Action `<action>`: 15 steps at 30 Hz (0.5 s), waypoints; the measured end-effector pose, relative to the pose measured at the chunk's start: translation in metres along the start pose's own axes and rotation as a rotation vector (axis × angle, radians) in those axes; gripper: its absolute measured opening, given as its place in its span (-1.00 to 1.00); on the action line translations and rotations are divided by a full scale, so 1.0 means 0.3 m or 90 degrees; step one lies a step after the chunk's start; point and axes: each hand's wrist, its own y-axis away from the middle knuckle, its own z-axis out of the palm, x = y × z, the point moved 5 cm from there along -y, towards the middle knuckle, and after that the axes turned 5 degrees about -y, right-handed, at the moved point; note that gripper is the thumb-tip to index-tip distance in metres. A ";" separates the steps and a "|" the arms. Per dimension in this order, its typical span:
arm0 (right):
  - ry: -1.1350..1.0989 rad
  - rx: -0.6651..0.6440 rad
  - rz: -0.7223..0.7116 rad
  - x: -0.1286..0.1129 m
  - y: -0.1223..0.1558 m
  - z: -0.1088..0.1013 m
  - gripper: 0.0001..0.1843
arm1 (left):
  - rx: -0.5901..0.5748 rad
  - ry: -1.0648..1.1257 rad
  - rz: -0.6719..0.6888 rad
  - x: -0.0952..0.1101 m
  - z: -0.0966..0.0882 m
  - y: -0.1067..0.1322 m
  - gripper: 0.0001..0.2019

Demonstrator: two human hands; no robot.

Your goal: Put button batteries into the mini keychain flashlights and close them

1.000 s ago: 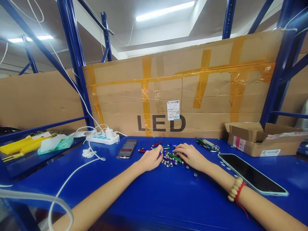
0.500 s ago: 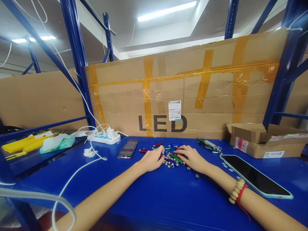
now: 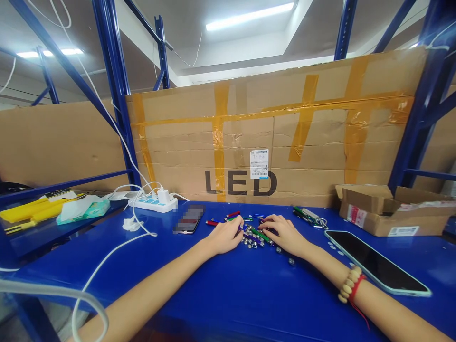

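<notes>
A heap of small coloured keychain pens and silver metal parts [image 3: 253,236] lies on the blue table [image 3: 231,294]. My left hand [image 3: 226,235] rests at the heap's left edge with its fingers curled on a small purple piece; what it grips is partly hidden. My right hand [image 3: 285,232] lies on the heap's right side, fingers bent down over the green and purple pieces. A red pen [image 3: 211,223] lies just left of my left hand. A beaded bracelet [image 3: 347,283] is on my right wrist.
A dark phone [image 3: 188,221] lies left of the heap, a larger phone [image 3: 374,262] to the right. A white power strip [image 3: 154,203] with cables sits at the back left. An open cardboard box [image 3: 388,213] stands right. A taped "LED" carton [image 3: 270,137] walls the back.
Both hands stay on the heap with only slight finger shifts. The view has drifted a little.
</notes>
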 end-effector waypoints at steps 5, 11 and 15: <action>-0.002 0.002 0.014 0.004 -0.001 -0.002 -0.67 | -0.010 -0.002 0.001 0.001 -0.002 0.000 -0.94; -0.005 0.014 0.010 -0.002 -0.001 -0.012 -0.72 | -0.017 -0.006 0.001 0.003 -0.004 -0.001 -0.93; -0.010 0.020 0.017 -0.008 0.002 -0.019 -0.74 | -0.024 -0.008 -0.005 0.003 -0.005 0.000 -0.93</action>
